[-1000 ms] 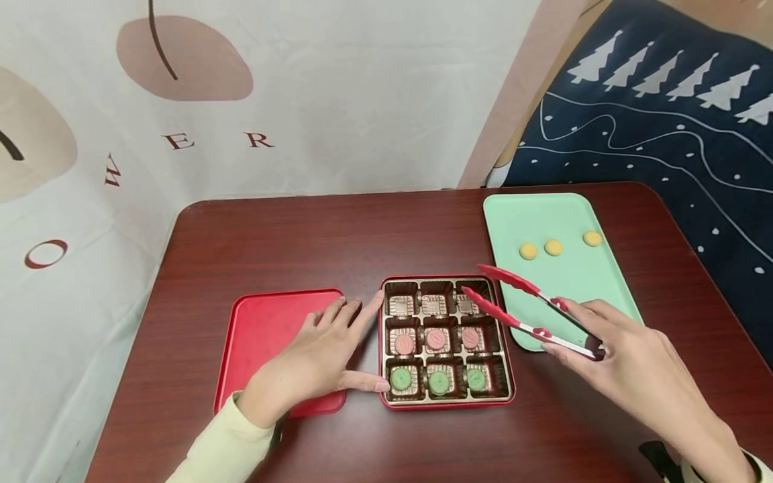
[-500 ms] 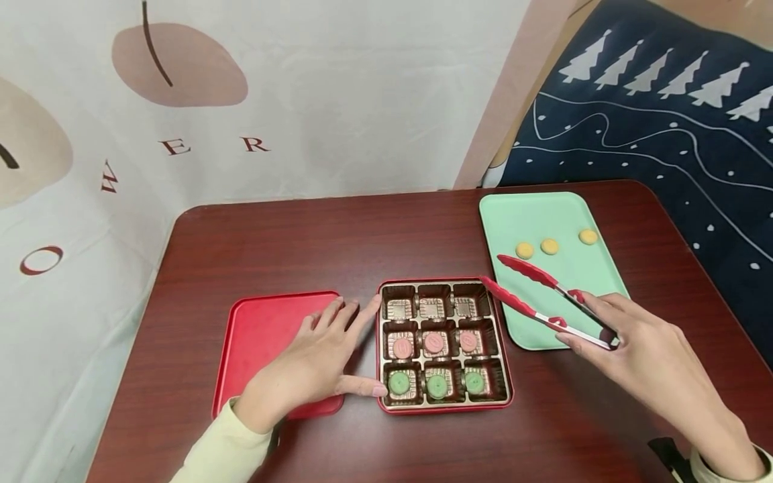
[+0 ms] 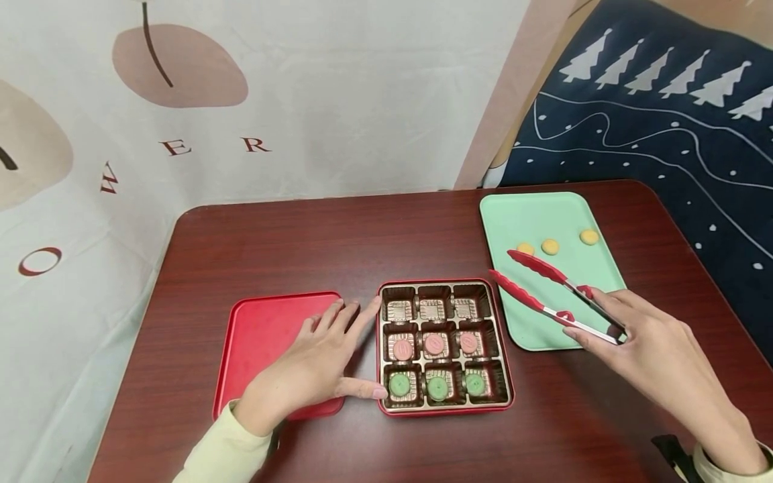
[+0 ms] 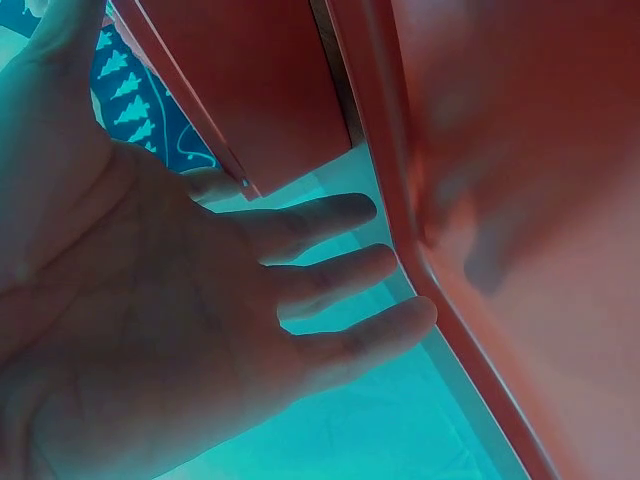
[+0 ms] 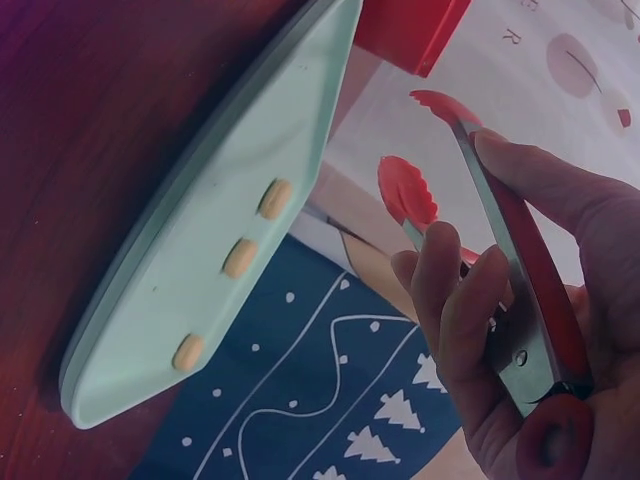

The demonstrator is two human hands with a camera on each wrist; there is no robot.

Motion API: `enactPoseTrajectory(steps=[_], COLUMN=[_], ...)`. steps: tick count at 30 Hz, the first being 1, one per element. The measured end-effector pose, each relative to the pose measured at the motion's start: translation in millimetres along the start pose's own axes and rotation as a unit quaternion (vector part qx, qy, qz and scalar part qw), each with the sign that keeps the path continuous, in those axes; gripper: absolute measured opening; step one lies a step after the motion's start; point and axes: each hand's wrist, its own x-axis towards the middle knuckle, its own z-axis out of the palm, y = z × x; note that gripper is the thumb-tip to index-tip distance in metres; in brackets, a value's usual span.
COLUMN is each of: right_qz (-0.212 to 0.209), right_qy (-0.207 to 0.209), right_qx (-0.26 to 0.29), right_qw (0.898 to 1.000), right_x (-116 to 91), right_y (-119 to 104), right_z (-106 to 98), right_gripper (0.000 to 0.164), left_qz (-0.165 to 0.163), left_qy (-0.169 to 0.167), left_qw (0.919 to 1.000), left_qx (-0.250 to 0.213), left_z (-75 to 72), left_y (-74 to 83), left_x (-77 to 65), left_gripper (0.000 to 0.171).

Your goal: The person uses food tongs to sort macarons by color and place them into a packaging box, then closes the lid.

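My right hand (image 3: 664, 355) grips red-tipped metal tongs (image 3: 588, 327), which show close up in the right wrist view. The tong tips are spread apart over the left part of the mint-green tray (image 3: 568, 208), with nothing between them. Three yellow round sweets (image 3: 550, 247) lie toward the back of that tray. My left hand (image 3: 304, 365) is spread wide, its index fingertip and thumb against the left side of a red box (image 3: 447, 411) with a divided insert. Pink sweets (image 3: 434, 344) sit in its middle row, green sweets (image 3: 437, 388) in its front row. The back compartments show bare ribbed bottoms.
A red lid (image 3: 266, 329) lies on the brown table (image 3: 290, 248), partly under my left hand and forearm. A pale printed cloth (image 3: 362, 100) hangs behind the table. To the right is a dark blue cloth (image 3: 640, 154) with white trees.
My right hand has moved the spread tongs to the right and slightly back, from over the box's back right corner to over the tray. The left hand stays at the box.
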Motion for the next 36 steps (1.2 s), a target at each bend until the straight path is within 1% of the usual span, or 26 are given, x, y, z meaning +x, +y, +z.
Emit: enactPoseTrajectory(steps=[9, 16, 25, 36], right_qz=[0.021, 0.021, 0.028, 0.05], right_qy=[0.002, 0.002, -0.008, -0.026], right_qx=[-0.004, -0.013, -0.022, -0.026], right_qw=[1.0, 1.0, 0.999, 0.998], right_x=[1, 3, 6, 10], right_y=[10, 18, 25, 32], right_z=[3, 7, 9, 12], right_gripper=[0.067, 0.068, 0.068, 0.072], left_qz=[0.003, 0.002, 0.003, 0.013], left_qy=[0.003, 0.003, 0.003, 0.004], left_qw=[1.0, 1.0, 1.0, 0.9999], left_qx=[0.0, -0.006, -0.003, 0.011], left_z=[0.4, 0.7, 1.1, 0.8], left_y=[-0.3, -0.6, -1.2, -2.4], left_x=[-0.1, -0.4, -1.0, -1.3], left_gripper=[0.134, 0.133, 0.133, 0.13])
